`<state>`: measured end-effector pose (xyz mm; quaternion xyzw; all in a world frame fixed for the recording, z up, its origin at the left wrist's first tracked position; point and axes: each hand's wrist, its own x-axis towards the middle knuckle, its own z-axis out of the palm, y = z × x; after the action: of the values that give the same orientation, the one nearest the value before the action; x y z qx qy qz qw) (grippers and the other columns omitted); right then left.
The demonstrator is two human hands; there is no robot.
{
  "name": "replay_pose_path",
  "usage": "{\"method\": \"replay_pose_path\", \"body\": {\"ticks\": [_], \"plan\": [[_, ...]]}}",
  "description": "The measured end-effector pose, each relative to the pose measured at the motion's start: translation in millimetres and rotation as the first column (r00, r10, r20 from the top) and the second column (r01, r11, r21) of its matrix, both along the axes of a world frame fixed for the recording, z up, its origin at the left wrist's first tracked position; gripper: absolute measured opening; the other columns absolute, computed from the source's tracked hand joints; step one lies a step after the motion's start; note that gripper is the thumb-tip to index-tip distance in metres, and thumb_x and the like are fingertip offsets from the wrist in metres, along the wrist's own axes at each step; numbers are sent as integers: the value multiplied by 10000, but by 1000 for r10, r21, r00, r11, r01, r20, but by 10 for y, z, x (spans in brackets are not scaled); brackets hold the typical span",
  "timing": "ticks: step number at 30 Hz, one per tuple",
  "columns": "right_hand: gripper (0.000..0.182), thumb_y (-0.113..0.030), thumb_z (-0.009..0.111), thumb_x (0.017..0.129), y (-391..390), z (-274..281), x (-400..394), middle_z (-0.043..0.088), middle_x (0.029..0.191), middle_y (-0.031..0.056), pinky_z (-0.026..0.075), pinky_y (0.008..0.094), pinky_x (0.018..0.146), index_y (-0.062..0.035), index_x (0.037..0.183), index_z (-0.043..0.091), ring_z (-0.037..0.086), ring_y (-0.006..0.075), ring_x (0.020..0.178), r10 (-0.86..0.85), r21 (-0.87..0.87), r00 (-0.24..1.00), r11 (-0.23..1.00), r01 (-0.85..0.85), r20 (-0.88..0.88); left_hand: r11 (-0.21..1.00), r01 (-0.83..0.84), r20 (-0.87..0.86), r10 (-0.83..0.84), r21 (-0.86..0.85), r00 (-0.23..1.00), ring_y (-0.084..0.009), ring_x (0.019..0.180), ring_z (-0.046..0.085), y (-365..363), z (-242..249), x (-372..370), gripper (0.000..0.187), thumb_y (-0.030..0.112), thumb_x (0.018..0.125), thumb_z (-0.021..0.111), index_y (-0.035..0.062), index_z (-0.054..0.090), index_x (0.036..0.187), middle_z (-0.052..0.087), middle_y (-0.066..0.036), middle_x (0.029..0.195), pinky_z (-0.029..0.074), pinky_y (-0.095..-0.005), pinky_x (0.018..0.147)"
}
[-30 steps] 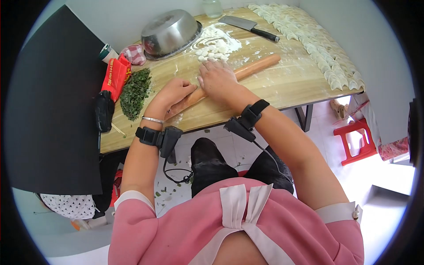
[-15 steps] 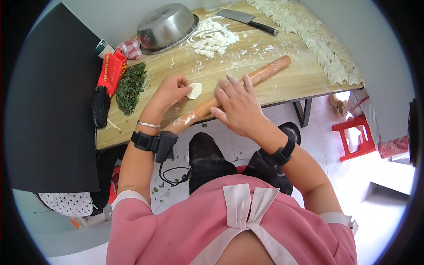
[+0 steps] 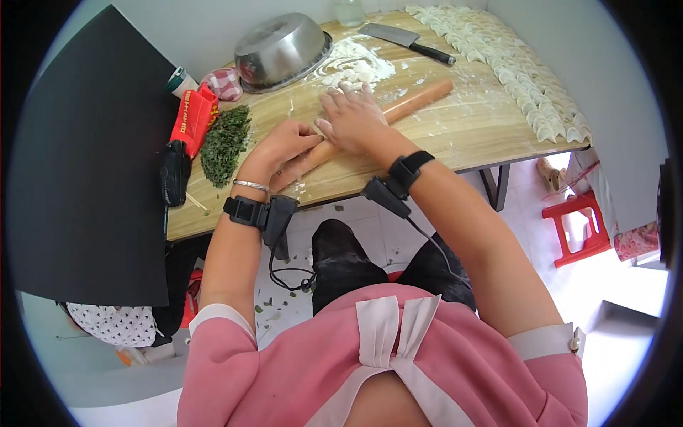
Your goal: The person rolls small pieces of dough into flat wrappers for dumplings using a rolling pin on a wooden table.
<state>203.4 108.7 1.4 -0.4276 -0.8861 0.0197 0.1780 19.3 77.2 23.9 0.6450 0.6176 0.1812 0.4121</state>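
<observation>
A long wooden rolling pin (image 3: 420,98) lies slantwise on the floured wooden table (image 3: 469,135). My right hand (image 3: 352,117) presses flat on the middle of the pin, fingers spread. My left hand (image 3: 281,146) sits just left of it at the pin's near end, fingers curled at the spot where the dough disc lay; the disc is hidden under my hands. Small dough pieces (image 3: 356,75) lie in flour beyond my right hand.
An upturned steel bowl (image 3: 281,50) stands at the back, a cleaver (image 3: 405,41) to its right. Rows of folded dumplings (image 3: 526,85) run along the right edge. Chopped greens (image 3: 224,146), a red packet (image 3: 188,121) and a black object (image 3: 173,174) lie left. A red stool (image 3: 580,228) stands below.
My right hand has pushed the rolling pin away from the table's near edge, over the dough disc. The disc, visible half a second ago at my left fingers, is now covered.
</observation>
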Motion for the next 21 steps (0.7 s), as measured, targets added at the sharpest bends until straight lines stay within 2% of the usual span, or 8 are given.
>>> {"method": "replay_pose_path", "body": {"ticks": [4,6,7,9,12,16,18,21], "plan": [[600,-455,301,996,-237,-110,140,352,1499,160,138,572,1147,-69,1452,359,257,328,1424,-16,135,1000,991,18,-11,994,100,81,-104,53,991,-71,664,512,-15,-78,-9,157,150,846,663,-5,655,828,592,12,740,426,-241,586],[557,-450,354,985,-402,-169,272,380,1475,156,143,583,1139,-74,1388,432,280,337,1409,15,187,990,982,12,-142,972,131,-151,-102,194,983,-72,675,528,-41,-59,21,141,118,829,661,-10,642,884,609,1,779,426,-238,591],[557,-450,354,985,-522,-171,385,380,1475,156,143,583,1139,-74,1388,432,280,337,1409,13,187,990,982,14,-142,972,133,-150,-105,194,983,-72,675,528,-62,-94,10,141,118,829,661,-10,642,884,609,1,779,426,-238,591],[529,-468,418,959,-757,-157,609,423,1439,171,155,590,1132,-41,1249,534,321,353,1380,73,135,994,989,-62,-77,984,-104,134,85,142,987,-71,696,544,-156,-179,-19,190,109,811,669,-6,623,955,618,-2,802,420,-235,590],[470,-448,456,945,-904,-200,708,458,1397,178,172,592,1124,-36,1138,573,354,367,1352,73,200,986,979,-42,-152,981,-167,276,135,95,952,-71,710,552,-305,-162,25,252,112,803,684,3,611,1019,615,-2,792,413,-229,599],[500,-453,444,951,-729,-181,552,476,1385,174,179,590,1123,-30,1185,570,352,354,1358,42,188,993,982,-21,-109,971,-237,277,218,38,936,-66,709,538,-318,-29,127,214,118,804,698,9,634,977,606,10,783,401,-223,606],[521,-449,419,965,-574,-166,422,504,1365,161,188,584,1124,-26,1235,561,355,337,1363,20,134,995,991,-6,-100,992,-114,127,106,61,986,-63,716,527,-222,-75,55,169,123,812,692,2,655,924,609,10,792,397,-219,618],[547,-461,381,980,-354,-122,204,525,1351,149,203,578,1122,-32,1272,555,355,320,1370,-30,128,996,991,40,-83,995,-80,46,78,60,996,-68,732,526,-199,-14,45,152,129,810,695,-4,665,878,609,11,795,411,-230,636]]}}
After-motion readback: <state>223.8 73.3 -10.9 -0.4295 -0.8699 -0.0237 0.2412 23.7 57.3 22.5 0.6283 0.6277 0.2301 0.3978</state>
